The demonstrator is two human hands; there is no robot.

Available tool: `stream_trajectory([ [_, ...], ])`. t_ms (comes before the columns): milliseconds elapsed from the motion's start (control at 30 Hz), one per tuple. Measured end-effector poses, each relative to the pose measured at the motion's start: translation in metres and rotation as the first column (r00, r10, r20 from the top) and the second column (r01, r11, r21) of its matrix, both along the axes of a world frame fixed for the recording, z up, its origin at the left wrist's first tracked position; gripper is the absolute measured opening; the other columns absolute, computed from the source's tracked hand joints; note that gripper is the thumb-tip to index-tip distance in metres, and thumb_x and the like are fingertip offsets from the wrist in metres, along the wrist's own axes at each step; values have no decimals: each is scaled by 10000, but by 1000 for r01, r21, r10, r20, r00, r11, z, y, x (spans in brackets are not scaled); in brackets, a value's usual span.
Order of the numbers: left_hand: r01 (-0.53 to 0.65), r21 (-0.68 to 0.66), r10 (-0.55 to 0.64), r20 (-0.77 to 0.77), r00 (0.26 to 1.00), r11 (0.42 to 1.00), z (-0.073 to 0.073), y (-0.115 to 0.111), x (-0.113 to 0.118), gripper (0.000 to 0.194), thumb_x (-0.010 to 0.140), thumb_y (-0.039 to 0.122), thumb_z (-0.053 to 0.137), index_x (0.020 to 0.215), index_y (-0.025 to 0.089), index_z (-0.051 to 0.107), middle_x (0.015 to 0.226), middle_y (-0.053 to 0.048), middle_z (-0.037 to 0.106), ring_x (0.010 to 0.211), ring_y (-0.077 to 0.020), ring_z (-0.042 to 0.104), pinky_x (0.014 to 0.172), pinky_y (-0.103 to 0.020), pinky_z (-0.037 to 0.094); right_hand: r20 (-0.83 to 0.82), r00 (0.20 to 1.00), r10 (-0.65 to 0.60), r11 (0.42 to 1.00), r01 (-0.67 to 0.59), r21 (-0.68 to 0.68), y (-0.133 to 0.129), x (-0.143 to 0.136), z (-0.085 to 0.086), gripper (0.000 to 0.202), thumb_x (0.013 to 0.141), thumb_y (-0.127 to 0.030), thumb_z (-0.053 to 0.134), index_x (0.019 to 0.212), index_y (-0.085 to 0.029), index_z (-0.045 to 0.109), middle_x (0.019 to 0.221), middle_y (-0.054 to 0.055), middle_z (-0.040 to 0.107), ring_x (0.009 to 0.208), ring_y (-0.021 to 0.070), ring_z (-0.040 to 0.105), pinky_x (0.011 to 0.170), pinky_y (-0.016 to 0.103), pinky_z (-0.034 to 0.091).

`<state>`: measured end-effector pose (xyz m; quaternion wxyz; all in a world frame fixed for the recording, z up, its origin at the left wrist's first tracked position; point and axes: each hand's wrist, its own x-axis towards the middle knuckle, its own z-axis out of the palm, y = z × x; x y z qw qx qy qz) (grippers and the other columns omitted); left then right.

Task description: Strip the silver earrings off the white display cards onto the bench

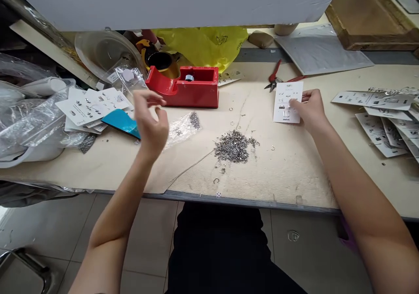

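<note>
Right hand (309, 110) pinching the edge of a small white printed jewellery card (287, 102), held upright just above the beige counter (294, 171), near red-handled cutting pliers (278, 79). Left hand (151, 123) raised above the counter, blurred, fingers loosely curled and apart, holding nothing that can be made out. Between the hands lies a heap of small silver metal rings (234, 145). Behind it stands a red plastic tape dispenser (188, 86); a clear plastic bag (183, 128) lies just beside the left hand.
</note>
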<state>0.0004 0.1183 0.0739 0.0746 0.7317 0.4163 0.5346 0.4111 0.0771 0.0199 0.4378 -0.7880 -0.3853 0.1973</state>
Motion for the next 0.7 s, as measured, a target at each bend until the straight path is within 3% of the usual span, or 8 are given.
stream_trajectory([
  [67,97,24,-97,3,995,995,-4,4,27,212,666,10,469,732,210,442,732,4,473,649,-100,465,572,-305,394,-146,989,-35,997,45,65,1,-9,9,215,894,-93,605,1080,-188,557,964,45,665,806,149,651,701,296,531],
  [133,251,37,-249,-49,967,967,-6,5,48,229,561,-19,437,617,199,398,608,20,433,574,-94,417,515,-290,308,-266,963,-29,988,69,141,-2,-19,23,266,844,8,538,951,-231,491,841,12,645,721,134,624,654,272,477],
  [200,378,17,-377,-58,924,925,-7,6,64,215,502,-21,398,553,186,372,544,31,403,533,-82,377,491,-277,246,-361,932,26,974,58,220,-4,-30,37,270,831,17,502,886,-244,454,815,6,634,707,124,607,669,272,455],
  [333,500,-99,-503,-9,864,861,-11,7,84,183,461,4,357,515,178,339,512,38,365,507,-68,322,472,-254,190,-513,844,158,951,10,308,-6,-52,52,251,785,-11,511,850,-246,453,816,-2,611,665,113,542,675,280,437],
  [467,516,-222,-541,-68,839,828,-22,3,90,202,446,5,366,512,186,306,497,45,336,494,-71,289,476,-255,170,-647,729,222,967,-79,242,-6,-65,49,37,829,-228,548,858,-236,570,620,-36,391,506,114,312,532,284,347],
  [533,511,-261,-547,-88,833,819,-26,0,89,219,447,0,371,513,190,286,492,48,315,489,-75,277,484,-261,159,-713,645,277,961,-183,207,-12,-67,49,257,895,-448,516,902,-224,640,631,-24,373,516,118,286,509,292,341],
  [600,544,-320,-601,-112,792,776,-27,-2,86,223,456,-5,378,510,190,286,486,49,315,483,-78,288,487,-263,169,-741,582,335,935,-301,186,-22,-66,51,520,905,-675,423,988,-228,677,693,7,448,555,131,333,526,314,370],
  [700,530,-498,-698,-247,672,686,-20,-4,77,216,499,-15,398,554,192,421,529,39,396,519,-98,377,519,-266,253,-685,640,349,918,-380,112,-38,-65,58,699,898,-791,241,1144,-283,653,842,59,581,622,163,422,586,369,406],
])
